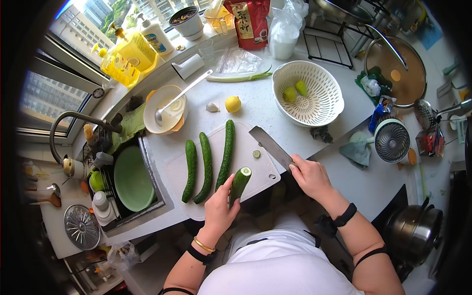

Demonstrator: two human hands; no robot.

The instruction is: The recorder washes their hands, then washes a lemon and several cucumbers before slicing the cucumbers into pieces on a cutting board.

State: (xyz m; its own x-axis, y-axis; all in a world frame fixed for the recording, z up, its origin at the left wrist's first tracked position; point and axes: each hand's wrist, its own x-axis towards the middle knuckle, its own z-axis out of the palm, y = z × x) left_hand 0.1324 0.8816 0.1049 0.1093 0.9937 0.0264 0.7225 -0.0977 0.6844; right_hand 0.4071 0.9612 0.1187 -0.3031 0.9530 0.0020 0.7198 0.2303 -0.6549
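My left hand (pixel 220 207) grips a cucumber (pixel 240 184) whose upper end is cut and shows pale flesh. In my right hand (pixel 312 176) is the handle of a kitchen cleaver (pixel 272 147), its blade reaching over the right edge of the white cutting board (pixel 243 142). Three whole cucumbers lie side by side on the board: a short one (pixel 189 169), a middle one (pixel 205 166) and a longer one (pixel 225 153). A small cut cucumber end (pixel 256 153) rests between them and the blade. A green speck clings to the blade.
Behind the board are a lemon (pixel 232 104), garlic (pixel 212 107) and a white colander (pixel 333 84) holding green fruit. A bowl with a ladle (pixel 159 117) stands left, near the sink with a green basin (pixel 132 180). A small fan (pixel 392 141) and pot (pixel 413 228) are right.
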